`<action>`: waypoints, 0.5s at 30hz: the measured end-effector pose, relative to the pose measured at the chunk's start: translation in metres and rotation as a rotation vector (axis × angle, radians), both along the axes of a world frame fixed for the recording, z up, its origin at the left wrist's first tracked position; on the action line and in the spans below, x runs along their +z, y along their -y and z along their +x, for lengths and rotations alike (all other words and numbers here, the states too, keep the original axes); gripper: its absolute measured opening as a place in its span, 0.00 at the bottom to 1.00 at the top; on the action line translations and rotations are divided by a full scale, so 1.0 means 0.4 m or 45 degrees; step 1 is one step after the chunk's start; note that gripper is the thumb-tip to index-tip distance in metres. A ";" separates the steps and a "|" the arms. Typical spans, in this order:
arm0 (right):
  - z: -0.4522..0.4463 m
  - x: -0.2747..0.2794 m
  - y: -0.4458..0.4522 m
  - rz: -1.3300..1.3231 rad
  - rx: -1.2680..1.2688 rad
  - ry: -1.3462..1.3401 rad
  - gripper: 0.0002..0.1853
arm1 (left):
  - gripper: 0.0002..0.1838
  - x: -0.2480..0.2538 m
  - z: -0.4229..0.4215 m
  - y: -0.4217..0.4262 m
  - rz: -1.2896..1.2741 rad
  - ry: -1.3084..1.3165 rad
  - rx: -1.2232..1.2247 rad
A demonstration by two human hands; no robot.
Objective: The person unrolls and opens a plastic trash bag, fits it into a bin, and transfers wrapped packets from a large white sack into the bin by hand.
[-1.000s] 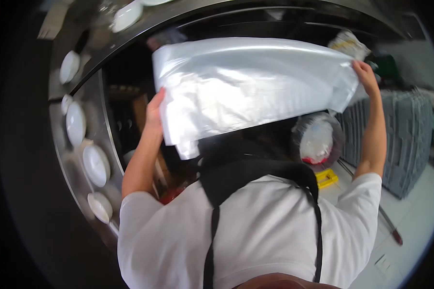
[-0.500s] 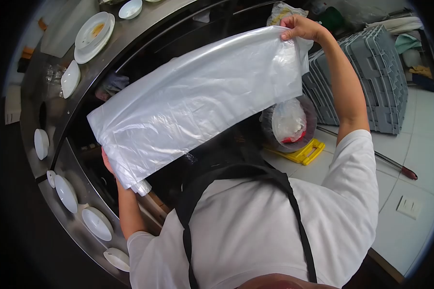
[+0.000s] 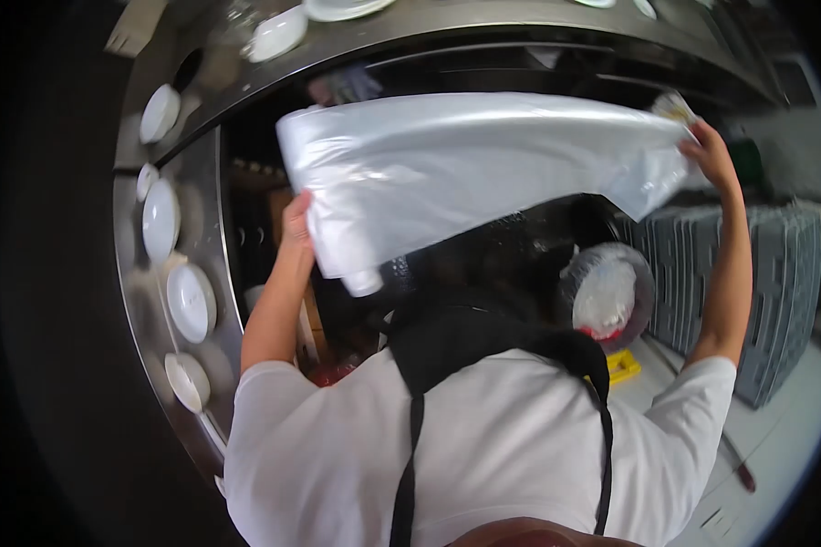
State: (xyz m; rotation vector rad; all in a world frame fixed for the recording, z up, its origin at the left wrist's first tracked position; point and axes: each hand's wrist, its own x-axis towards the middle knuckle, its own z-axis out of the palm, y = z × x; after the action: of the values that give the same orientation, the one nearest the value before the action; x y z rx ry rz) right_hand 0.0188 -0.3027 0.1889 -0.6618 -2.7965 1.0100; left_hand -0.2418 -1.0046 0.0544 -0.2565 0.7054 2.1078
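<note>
At our far left we see a brushed stainless-steel counter (image 3: 140, 301) curving along the edge of the view, and on it a row of white dishes: a rounded white bowl (image 3: 159, 115) towards the top, an oval white dish (image 3: 161, 221) lower down, another oval white dish (image 3: 191, 303) beneath that, and a small white bowl (image 3: 188, 383) nearest us. To the right of the counter, our left hand (image 3: 297, 221) is closed around the near edge of the left end of a wide, shiny, translucent white plastic sheet (image 3: 474, 173), its thumb lying against the surface. A pale cylindrical roll end (image 3: 363, 282) juts from the sheet's lower left corner. The sheet is spread between our two hands, held up in front of our black fabric apron (image 3: 465, 360) and white short-sleeved shirt (image 3: 511, 447). Below its right half stands a round bin lined with clear plastic (image 3: 608, 296), with a bright yellow plastic object (image 3: 623, 366) just beside it. Our right hand (image 3: 710, 157) pinches the sheet's far right end, the fingertips slightly blurred, near a crumpled white-and-yellow package (image 3: 673, 107). Below that hand, and partly behind our forearm, stand grey ribbed plastic crates (image 3: 775, 292), above the pale tiled floor (image 3: 794, 447).
</note>
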 end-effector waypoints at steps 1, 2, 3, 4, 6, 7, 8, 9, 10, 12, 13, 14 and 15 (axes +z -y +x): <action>0.013 -0.023 -0.041 0.085 -0.007 0.033 0.17 | 0.34 0.025 0.019 -0.027 0.047 -0.023 -0.052; 0.027 -0.048 -0.083 0.100 -0.039 0.072 0.17 | 0.33 0.031 0.031 -0.040 0.072 -0.015 -0.079; 0.045 -0.076 -0.115 0.092 -0.078 0.003 0.15 | 0.33 0.040 0.045 -0.057 0.070 0.015 -0.108; 0.051 -0.051 -0.112 0.164 -0.034 0.159 0.12 | 0.33 0.050 0.062 -0.073 0.069 0.048 -0.144; 0.051 -0.032 -0.103 -0.130 -0.088 0.197 0.10 | 0.33 0.055 0.085 -0.086 0.073 0.046 -0.184; 0.057 -0.022 -0.104 -0.149 -0.102 0.191 0.09 | 0.33 0.058 0.095 -0.087 0.077 0.040 -0.210; 0.063 -0.009 -0.101 -0.167 -0.117 0.185 0.08 | 0.33 0.063 0.102 -0.082 0.128 0.076 -0.226; 0.070 -0.003 -0.107 -0.187 -0.136 0.181 0.07 | 0.33 0.067 0.110 -0.076 0.179 0.114 -0.244; 0.078 -0.001 -0.124 -0.188 -0.134 0.155 0.06 | 0.32 0.066 0.124 -0.076 0.225 0.150 -0.265; 0.106 0.006 -0.155 -0.189 -0.140 0.106 0.06 | 0.33 0.053 0.167 -0.077 -0.027 0.052 -0.278; 0.116 0.012 -0.165 -0.127 -0.118 0.133 0.05 | 0.34 0.049 0.189 -0.078 -0.151 0.004 -0.287; 0.126 0.020 -0.174 -0.072 -0.128 0.149 0.03 | 0.34 0.045 0.210 -0.085 -0.179 -0.039 -0.289; 0.133 0.026 -0.184 -0.018 -0.134 0.162 0.03 | 0.35 0.054 0.232 -0.100 -0.209 -0.085 -0.287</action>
State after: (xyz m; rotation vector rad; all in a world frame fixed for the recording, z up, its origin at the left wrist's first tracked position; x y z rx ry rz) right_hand 0.0719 -0.2290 0.1994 -0.8950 -2.8281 1.0022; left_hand -0.1489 -0.9648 0.0760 -0.1871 0.9059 1.8541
